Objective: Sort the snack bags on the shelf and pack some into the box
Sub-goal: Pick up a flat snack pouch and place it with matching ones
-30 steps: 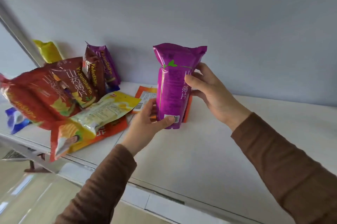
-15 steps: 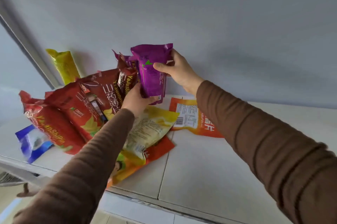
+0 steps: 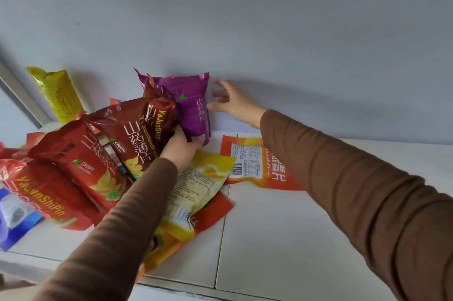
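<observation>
Against the wall, a glossy purple snack bag stands upright on the shelf, left hand gripping its base, right hand spread loose beside it.

- A plain wall, pale grey-blue and smooth, fills the upper half of the view from edge to edge. A soft, darker shadow lies across its lower part toward the right.
- A grey strut crosses the far left on a slant, running from the upper left down toward the right in front of the wall. It has a lighter face and a darker edge.
- A small brownish patch sits in the bottom-left corner, too blurred to identify.
</observation>
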{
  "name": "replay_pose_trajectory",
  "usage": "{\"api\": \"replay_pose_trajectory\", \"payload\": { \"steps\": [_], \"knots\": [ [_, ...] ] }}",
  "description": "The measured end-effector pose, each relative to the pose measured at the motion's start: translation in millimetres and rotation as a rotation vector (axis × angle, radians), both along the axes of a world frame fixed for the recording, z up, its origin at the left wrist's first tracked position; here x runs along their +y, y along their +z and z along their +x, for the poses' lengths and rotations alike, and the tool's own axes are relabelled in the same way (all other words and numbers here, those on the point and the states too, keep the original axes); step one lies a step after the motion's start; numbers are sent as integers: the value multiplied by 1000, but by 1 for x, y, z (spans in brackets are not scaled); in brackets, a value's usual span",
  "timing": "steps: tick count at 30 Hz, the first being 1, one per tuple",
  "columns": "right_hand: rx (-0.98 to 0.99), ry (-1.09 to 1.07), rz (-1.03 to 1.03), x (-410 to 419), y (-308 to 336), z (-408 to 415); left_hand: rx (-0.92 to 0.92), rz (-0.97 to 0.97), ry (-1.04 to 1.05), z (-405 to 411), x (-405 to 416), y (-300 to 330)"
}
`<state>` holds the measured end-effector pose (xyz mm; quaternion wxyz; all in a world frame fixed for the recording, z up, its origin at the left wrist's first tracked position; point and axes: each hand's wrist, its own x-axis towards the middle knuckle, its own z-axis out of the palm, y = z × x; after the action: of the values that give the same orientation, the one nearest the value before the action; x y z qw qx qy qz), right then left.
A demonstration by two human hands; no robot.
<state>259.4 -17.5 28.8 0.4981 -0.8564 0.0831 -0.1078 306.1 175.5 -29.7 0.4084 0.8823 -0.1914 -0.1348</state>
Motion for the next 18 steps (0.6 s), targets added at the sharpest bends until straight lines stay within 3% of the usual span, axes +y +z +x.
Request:
{"api": "replay_pose_trajectory", "payload": {
  "steps": [4, 10, 13, 18],
  "knots": [
    [98, 4, -354, -28, -7, -50, -48, 33, -133, -42, 9, 17],
    [205, -25, -695, -44, -18, -138, -438, 303, -338, -89, -10, 34],
    [243, -70, -780, -50, -25, -168, -567, 354, -382, -104, -24, 42],
    [285, -108, -773, -59, -45, -199, -564, 432, -474, -112, -52, 36]
  ]
}}
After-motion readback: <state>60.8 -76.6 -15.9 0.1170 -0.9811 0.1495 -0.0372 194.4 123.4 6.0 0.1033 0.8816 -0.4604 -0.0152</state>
